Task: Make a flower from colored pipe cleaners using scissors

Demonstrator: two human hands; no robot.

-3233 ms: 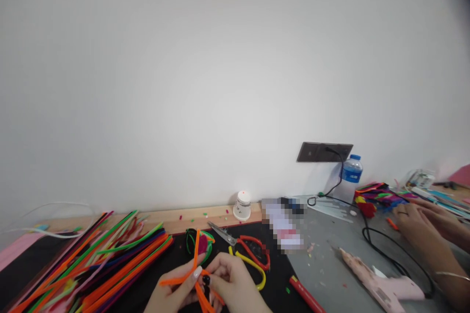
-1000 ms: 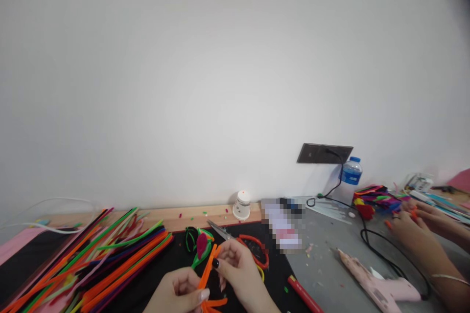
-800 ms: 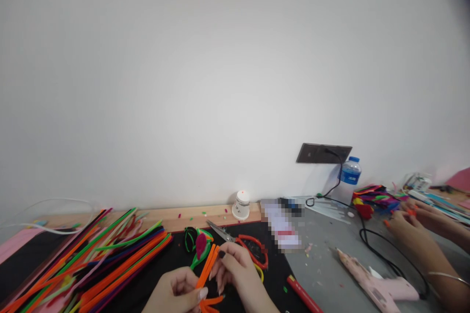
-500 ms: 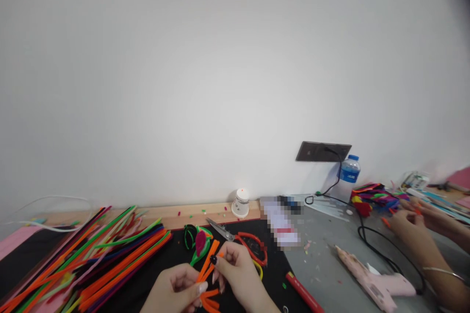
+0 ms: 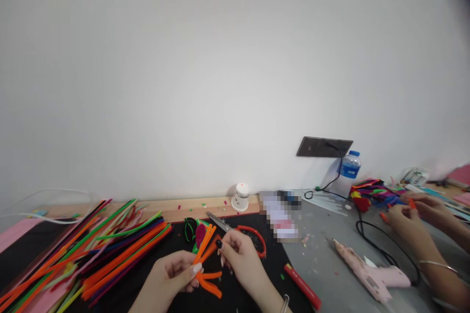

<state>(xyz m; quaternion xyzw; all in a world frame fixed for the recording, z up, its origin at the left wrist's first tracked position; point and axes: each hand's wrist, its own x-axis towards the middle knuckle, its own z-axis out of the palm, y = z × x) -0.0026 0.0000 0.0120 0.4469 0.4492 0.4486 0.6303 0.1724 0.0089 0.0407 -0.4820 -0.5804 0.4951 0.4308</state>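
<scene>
My left hand (image 5: 176,274) pinches a small bunch of orange pipe cleaners (image 5: 207,281) at the middle, between thumb and fingers. Their ends fan out above and below the grip. My right hand (image 5: 237,253), closed in a pinch, is at the tip of one orange strand on the upper right of the bunch. Just behind the bunch lies a green and magenta pipe-cleaner piece (image 5: 200,235), partly hidden by the orange strands. A pair of scissors with red handles (image 5: 262,242) rests on the black mat behind my right hand.
Many coloured pipe cleaners (image 5: 128,249) are heaped at left. A white cup (image 5: 240,197) stands by the wall. To the right are a red stick-like tool (image 5: 303,286), a pink glue gun (image 5: 370,274) with its cord, a water bottle (image 5: 347,173) and another person's hands (image 5: 411,217).
My right hand has moved slightly up and away from my left, drawing one orange strand outward. The strands are more spread. The camera view has shifted slightly.
</scene>
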